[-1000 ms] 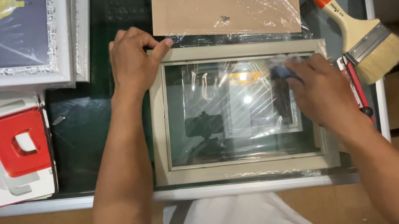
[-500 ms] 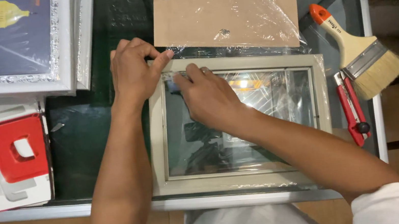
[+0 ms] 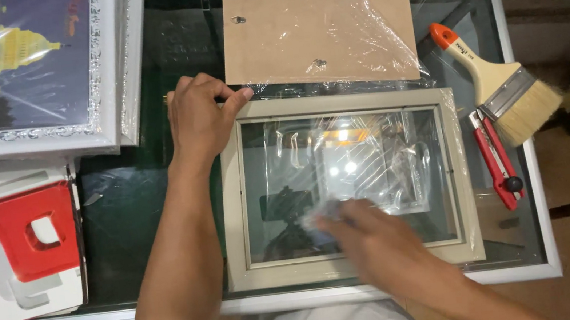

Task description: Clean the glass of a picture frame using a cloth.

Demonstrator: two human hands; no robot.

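Seen from my head camera, the picture frame (image 3: pixel 347 185), pale beige with a glass pane, lies flat at the centre of the view on the glass-topped table (image 3: pixel 529 150). My left hand (image 3: pixel 200 120) rests on the frame's upper left corner, fingers curled and the thumb pressed against the frame's top edge, holding it down rather than closing around it. My right hand (image 3: pixel 372 236), blurred by motion, lies on the lower middle of the glass pane with a small pale cloth or wad (image 3: pixel 321 214) under its fingertips; the blur prevents me from telling how tightly the fingers close on it. Above the frame, at the upper centre, lies a brown backing board (image 3: pixel 314 20) partly covered by clear plastic film (image 3: pixel 386 36), its lower edge just beside the frame's top edge. At the right of the frame I see a paintbrush (image 3: pixel 498 80) with an orange-tipped wooden handle and pale bristles, and just below it a red utility knife (image 3: pixel 496 161), both well clear of my hands. In the upper left stands a silver-framed picture (image 3: pixel 16 70) of a lit domed building at night. At the lower left lies a white and red moulded piece (image 3: pixel 13 243).
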